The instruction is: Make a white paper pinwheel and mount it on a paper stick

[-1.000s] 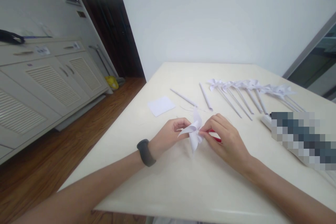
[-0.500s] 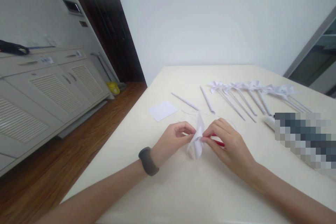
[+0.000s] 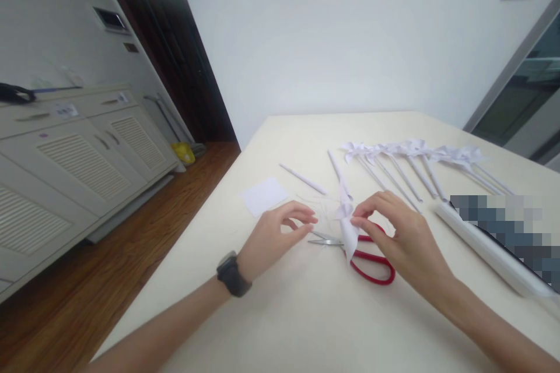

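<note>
My right hand (image 3: 389,230) pinches a white paper pinwheel (image 3: 349,233) between thumb and fingertips, its folded blades hanging over a pair of scissors. The scissors (image 3: 371,268), with red handles and metal blades, lie on the table, partly hidden by the pinwheel and my right hand. My left hand (image 3: 280,227), apart from the pinwheel, hovers by the scissors' tips, its thumb and fingertips close together. What it holds, if anything, is too small to make out. Thin threads (image 3: 319,201) lie just beyond the hands.
A white paper square (image 3: 265,195) and a rolled paper stick (image 3: 301,179) lie at left on the table (image 3: 284,326). A thicker paper roll (image 3: 335,164) lies behind the pinwheel. Several pinwheels on sticks (image 3: 411,148) rest at back right. A long white roll (image 3: 481,247) lies at right.
My left hand has let go of the pinwheel and moved away to its left. My right hand has shifted the pinwheel slightly right, and more of the scissors shows beneath.
</note>
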A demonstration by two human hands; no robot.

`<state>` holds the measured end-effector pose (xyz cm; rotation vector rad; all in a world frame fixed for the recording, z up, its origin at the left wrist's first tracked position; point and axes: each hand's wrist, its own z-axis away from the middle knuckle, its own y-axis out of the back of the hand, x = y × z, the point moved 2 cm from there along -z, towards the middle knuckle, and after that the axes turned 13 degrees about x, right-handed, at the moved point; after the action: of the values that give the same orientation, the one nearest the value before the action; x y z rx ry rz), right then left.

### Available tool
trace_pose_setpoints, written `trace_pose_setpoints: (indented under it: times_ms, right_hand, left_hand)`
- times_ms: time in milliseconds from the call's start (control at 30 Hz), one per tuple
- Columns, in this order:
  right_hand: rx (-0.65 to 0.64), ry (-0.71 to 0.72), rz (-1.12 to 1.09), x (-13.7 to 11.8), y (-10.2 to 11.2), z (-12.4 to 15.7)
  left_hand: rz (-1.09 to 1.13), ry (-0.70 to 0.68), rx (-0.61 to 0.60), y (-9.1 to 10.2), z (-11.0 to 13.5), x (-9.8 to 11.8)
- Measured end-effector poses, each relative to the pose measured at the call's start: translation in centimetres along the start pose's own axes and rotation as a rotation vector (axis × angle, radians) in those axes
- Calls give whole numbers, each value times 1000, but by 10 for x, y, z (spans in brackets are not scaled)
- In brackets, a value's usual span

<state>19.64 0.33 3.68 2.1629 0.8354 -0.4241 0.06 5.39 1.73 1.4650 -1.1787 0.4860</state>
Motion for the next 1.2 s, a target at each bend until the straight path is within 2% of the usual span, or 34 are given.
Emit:
trace_pose_setpoints:
  times_ms: [33,133,233,400,533,667,767,867,967,1067,1133,1200]
  right_hand:
    - [21,-13,17,3,4,-3]
    - [67,-50,55,9,15,-9]
    - [102,-62,85,14,20,-12]
    - [147,-95,105,23,23,-16]
    - [184,-118,126,28,26,-19]
    - [211,-131,124,29,30,-20]
    - [232,-157,132,30,32,-21]
    - [232,-224,80,34,33,-23]
    - [197,-325,-41,38,30,-23]
    - [126,-410,-229,39,24,-22]
    - [55,-451,-362,38,19,-19]
    - [-13,-471,-453,34,14,-15]
  left_hand:
    - [-147,-6,14,4,-9,-6]
    - [-293,45,93,19,-44,-28]
    - [-446,116,171,30,-90,-50]
    - [-669,280,235,27,-162,-74]
    - [-713,371,206,12,-193,-83]
    - [-652,425,147,8,-206,-82]
    - [-525,395,97,11,-205,-70]
    - [-352,278,61,14,-186,-44]
    - [-179,138,35,14,-148,-10]
    - [-33,64,-59,10,-98,19]
    - [45,55,-126,6,-67,29]
    - [212,83,-223,1,-42,33]
